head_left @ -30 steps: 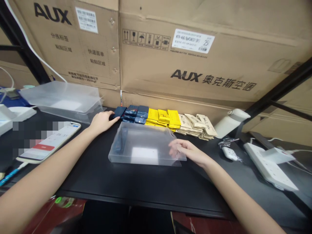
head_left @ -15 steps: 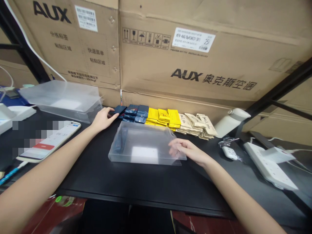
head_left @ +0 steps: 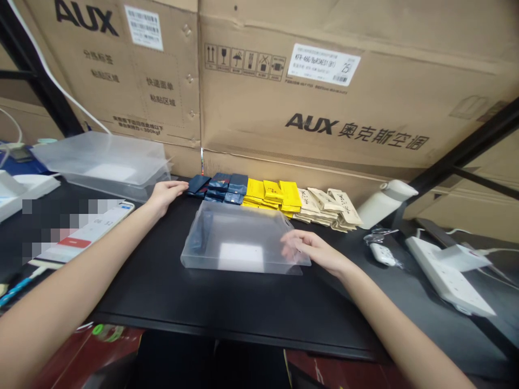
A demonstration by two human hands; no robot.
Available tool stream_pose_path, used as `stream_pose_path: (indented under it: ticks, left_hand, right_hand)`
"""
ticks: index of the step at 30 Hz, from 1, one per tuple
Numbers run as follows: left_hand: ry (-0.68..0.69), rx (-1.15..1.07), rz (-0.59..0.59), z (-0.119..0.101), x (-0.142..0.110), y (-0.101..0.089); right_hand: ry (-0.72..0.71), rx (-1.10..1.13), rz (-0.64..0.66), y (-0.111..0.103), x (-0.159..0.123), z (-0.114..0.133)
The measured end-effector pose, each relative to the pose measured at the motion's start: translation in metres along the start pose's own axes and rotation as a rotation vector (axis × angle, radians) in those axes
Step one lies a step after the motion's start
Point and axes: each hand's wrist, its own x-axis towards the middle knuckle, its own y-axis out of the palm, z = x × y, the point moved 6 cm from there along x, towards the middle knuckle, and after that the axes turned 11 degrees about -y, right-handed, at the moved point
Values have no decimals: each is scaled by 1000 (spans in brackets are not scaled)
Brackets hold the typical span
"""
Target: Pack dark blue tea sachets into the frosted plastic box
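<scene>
A clear plastic box [head_left: 239, 240] lies on the black table [head_left: 227, 302] in front of me, with dark blue packets [head_left: 200, 236] showing through its left end. My right hand [head_left: 314, 251] grips the box's right edge, fingers partly behind the translucent flap. Behind the box runs a row of sachets: dark blue packets [head_left: 221, 186], yellow packets [head_left: 271, 194] and beige packets [head_left: 328, 208]. My left hand [head_left: 164, 193] rests flat on the table, its fingertips touching the leftmost blue packet [head_left: 197, 184] and holding nothing.
A stack of clear boxes [head_left: 105, 165] stands at the back left. A phone [head_left: 83, 235] lies at the left. A white bottle [head_left: 383, 202], a power strip [head_left: 446, 273] and a small white plug [head_left: 381, 253] lie at the right. Big AUX cartons [head_left: 324, 108] wall off the back.
My left hand has slid a little left and back, from on top of the leftmost blue packet to just its near edge. The right hand and the box have stayed put.
</scene>
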Motion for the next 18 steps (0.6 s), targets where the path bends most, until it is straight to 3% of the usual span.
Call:
stream_pose_path:
  ticks: [8,18]
  left_hand:
    - [-151,-192,35,4,-2,0]
    - [-293,-418,101,-7,-15,4]
  right_hand:
    - [-9,0,13,0,1,-3]
    - [-17,4,11,-1,2,-2]
